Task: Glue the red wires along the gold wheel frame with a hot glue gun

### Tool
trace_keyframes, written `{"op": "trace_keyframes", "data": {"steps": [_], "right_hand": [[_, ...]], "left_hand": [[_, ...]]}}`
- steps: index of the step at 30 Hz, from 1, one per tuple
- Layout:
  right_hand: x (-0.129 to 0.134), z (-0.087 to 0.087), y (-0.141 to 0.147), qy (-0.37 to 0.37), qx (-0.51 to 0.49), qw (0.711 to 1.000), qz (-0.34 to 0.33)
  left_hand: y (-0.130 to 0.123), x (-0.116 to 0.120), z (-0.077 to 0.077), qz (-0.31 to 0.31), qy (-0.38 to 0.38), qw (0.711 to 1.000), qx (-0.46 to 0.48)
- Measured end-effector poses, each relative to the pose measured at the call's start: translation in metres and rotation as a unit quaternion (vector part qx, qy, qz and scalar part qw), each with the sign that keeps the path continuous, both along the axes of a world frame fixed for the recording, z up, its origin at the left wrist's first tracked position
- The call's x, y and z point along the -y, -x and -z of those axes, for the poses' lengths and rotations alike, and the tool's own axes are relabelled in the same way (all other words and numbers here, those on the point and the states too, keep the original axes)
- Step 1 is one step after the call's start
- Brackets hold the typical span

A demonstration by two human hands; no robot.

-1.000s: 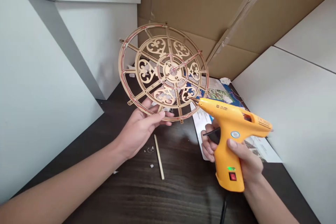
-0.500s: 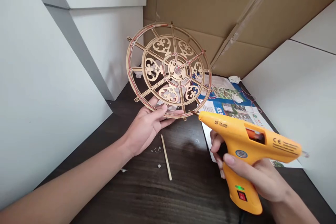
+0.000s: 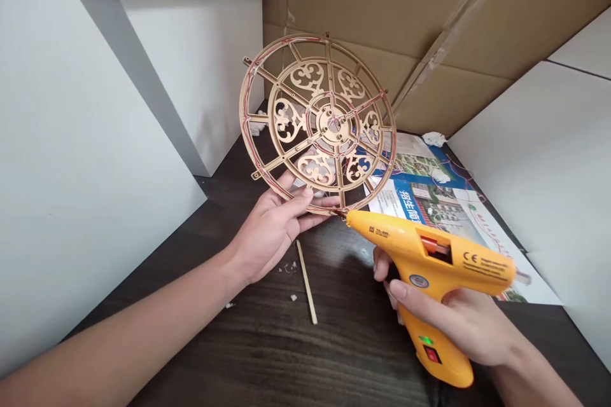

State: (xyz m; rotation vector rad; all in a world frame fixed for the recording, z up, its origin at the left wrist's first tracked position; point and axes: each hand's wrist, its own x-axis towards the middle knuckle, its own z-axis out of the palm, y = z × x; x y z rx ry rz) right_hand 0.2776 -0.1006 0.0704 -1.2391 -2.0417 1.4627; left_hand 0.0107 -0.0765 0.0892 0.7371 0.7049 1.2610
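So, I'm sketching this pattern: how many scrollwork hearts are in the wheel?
6 scrollwork hearts ring the middle of the wheel: upper left, upper right, left, right, lower left and lower right. None looks hidden.

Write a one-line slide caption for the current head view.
The left hand holds up a round openwork frame while the right hand aims a yellow glue gun at it.

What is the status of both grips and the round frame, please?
Left grip holding round frame low down. Right grip around yellow glue gun, nozzle at frame's lower edge. Possibly in the way: left fingertips near nozzle.
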Motion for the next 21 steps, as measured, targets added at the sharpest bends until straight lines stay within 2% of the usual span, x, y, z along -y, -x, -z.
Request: {"op": "trace_keyframes", "data": {"steps": [8,21], "right_hand": [[-0.0004,0.0018,-0.0011,-0.006,0.003,1.0,-0.001],[-0.0002,-0.0026,0.0028,0.011,-0.024,0.999,0.031]], "left_hand": [[-0.0009,0.0015,-0.0029,-0.01,0.009,1.0,0.001],[-0.0003,0.0013,0.0006,-0.002,-0.01,1.0,-0.01]]}}
